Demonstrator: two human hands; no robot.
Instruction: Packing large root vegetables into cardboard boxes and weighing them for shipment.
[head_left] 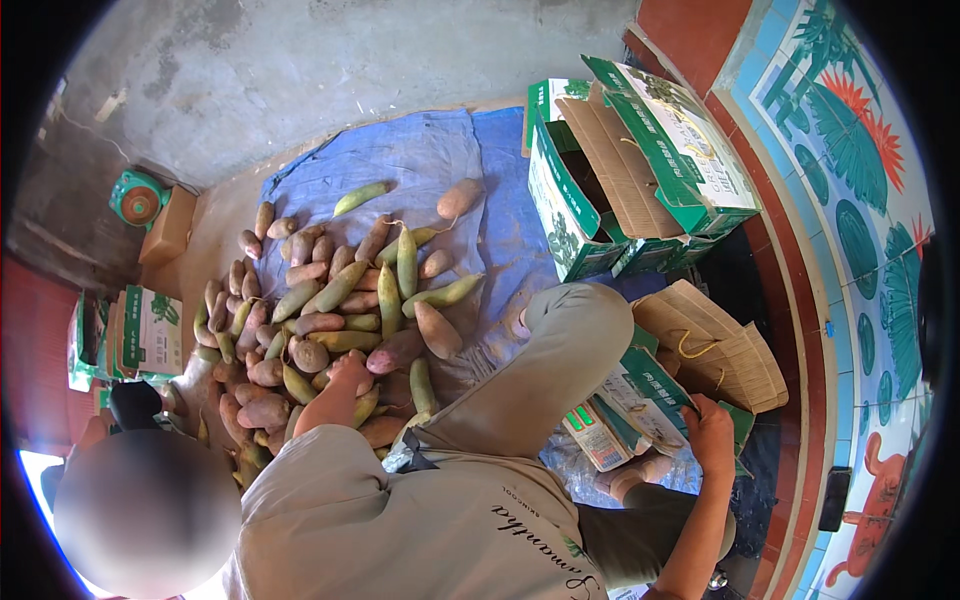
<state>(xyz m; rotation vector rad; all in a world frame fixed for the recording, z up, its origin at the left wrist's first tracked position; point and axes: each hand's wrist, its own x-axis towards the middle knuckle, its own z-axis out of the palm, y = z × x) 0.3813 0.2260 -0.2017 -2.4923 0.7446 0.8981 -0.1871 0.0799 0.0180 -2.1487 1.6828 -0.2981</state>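
Reddish-purple root (397, 352), one: on the heap, just beside our left hand (348, 376); whether that hand is open or closed we cannot tell.
Green-and-white carton (655, 388), one, brown flaps raised: its edge gripped by our right hand (711, 432), fingers curled over.
White scale (604, 448), one, green displays lit: just beside our carton.
Red and green roots (295, 298), many: heaped around our left hand, on blue sheeting (430, 145).
Larger carton (553, 195), one, open: at the sheeting's far right.
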